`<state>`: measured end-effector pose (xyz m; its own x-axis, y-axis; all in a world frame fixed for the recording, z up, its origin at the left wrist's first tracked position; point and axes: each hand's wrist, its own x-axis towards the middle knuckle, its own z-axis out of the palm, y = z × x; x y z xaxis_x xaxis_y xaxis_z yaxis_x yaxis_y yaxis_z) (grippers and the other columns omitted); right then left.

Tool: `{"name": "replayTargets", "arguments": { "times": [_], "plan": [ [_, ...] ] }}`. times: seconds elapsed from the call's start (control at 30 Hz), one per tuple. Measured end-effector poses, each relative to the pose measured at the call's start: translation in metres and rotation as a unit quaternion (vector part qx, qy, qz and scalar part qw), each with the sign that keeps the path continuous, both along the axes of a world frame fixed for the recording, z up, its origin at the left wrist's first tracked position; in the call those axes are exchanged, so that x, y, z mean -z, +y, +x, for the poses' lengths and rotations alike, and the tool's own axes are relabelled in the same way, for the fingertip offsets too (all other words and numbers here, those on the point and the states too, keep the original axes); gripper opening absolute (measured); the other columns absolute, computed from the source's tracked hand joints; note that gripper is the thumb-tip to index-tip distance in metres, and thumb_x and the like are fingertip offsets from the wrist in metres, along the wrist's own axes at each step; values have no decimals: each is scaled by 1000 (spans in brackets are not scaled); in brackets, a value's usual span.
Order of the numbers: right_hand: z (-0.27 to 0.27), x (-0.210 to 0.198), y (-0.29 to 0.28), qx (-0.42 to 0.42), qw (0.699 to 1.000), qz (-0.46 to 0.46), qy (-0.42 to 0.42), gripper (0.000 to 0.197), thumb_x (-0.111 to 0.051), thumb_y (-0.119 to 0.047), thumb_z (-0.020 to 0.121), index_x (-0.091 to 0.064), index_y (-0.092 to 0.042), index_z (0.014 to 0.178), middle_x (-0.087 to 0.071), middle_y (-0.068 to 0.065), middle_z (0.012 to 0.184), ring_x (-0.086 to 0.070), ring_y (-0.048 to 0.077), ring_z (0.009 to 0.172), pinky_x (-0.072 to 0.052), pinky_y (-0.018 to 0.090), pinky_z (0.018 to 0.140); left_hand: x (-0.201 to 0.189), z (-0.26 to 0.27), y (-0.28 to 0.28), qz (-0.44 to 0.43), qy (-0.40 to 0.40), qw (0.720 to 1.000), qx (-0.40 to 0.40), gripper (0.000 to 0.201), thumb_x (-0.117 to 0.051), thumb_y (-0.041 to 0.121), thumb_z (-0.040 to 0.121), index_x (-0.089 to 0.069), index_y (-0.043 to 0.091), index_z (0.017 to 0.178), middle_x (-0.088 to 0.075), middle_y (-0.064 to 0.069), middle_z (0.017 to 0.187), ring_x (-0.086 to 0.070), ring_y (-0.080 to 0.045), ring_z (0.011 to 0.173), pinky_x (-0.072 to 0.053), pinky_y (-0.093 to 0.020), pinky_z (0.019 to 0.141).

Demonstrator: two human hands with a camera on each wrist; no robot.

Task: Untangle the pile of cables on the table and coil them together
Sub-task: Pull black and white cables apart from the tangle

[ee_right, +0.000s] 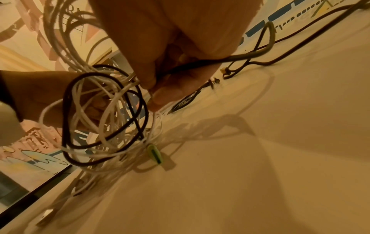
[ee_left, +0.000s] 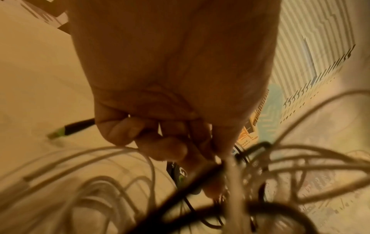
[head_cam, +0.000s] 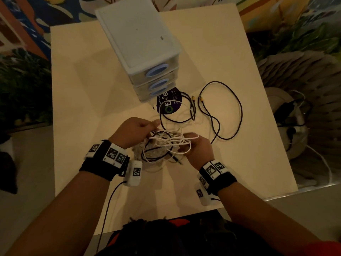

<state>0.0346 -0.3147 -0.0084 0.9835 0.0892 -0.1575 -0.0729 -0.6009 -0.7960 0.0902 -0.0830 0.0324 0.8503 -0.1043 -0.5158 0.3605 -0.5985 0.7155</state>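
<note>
Head view | left hand (head_cam: 137, 131) – right hand (head_cam: 198, 149) | fingers of both clamped on cable tangle (head_cam: 166, 145)

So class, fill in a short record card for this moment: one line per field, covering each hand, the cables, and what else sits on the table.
left hand: grips strands of the tangle
right hand: grips the tangle's other side
tangle: white and black cables, lifted between both hands, not yet separated
loose black cable: sprawled on the table, yellow-tipped plugs near the drawers
drawer unit: white, three drawers
round dark sticker: lying beside the drawers
table: pale top
</note>
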Motion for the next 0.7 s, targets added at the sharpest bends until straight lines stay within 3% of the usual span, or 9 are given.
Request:
{"name": "replayTargets", "arguments": {
  "times": [0.07,0.13,0.27,0.37,0.47,0.53,0.6,0.7],
  "plan": [
    [0,0,2,-15,1000,3,-22,10,-78,-17,82,-79,-21,92,-74,-6,84,-56,-3,75,-36,3,65,6,-1,0,-24,-22,999,14,25,-69,51,92,-84,30,94,-78,16,84,-71,3,83,-56,-29,84],
    [2,-2,2,-25,999,3,-22,9,-79,-18,84,-78,-24,91,-70,-13,81,-60,2,76,-33,0,64,6,-3,-2,-49,-22,999,-1,19,-74,45,89,-83,31,99,-78,19,90,-70,5,92,-54,-24,88],
    [5,-5,2,-33,999,-22,7,14,-72,-25,90,-76,-25,104,-76,-3,94,-68,15,85,-37,8,64,8,-4,-9,-96,22,993,-69,14,-79,35,88,-83,26,98,-79,14,93,-71,4,92,-52,-19,87],
    [7,-9,2,-30,998,19,49,34,-71,-38,90,-65,-40,123,-74,-13,103,-68,5,86,-53,18,73,9,-4,-8,-79,12,994,-80,13,-78,37,88,-82,29,97,-78,18,93,-69,7,91,-52,-19,87],
    [10,-8,-2,-35,996,60,59,41,-69,-31,92,-57,-44,130,-69,-16,113,-68,4,86,-56,21,75,7,-4,-5,-40,-11,996,-75,15,-77,41,87,-82,31,96,-74,22,98,-66,11,87,-52,-20,86],
    [13,-4,-7,-52,996,57,39,36,-65,-16,91,-62,-38,119,-66,-15,115,-66,4,86,-55,24,75,6,-3,-3,-38,-15,994,-103,15,-79,41,86,-82,29,95,-76,18,97,-67,8,89,-53,-22,88],
    [16,-1,-14,-82,995,44,22,27,-64,-4,85,-70,-28,96,-65,-11,111,-62,2,90,-49,20,76,5,-3,-3,-49,-34,987,-151,15,-81,38,85,-83,26,94,-79,11,96,-70,3,94,-55,-28,94],
    [21,-2,-23,-139,989,-8,44,38,-55,8,75,-65,-26,62,-64,-10,111,-60,4,98,-47,25,83,2,-4,-3,-47,-61,980,-181,12,-80,36,86,-84,26,91,-79,9,94,-70,3,92,-56,-33,97]
  ]
}}
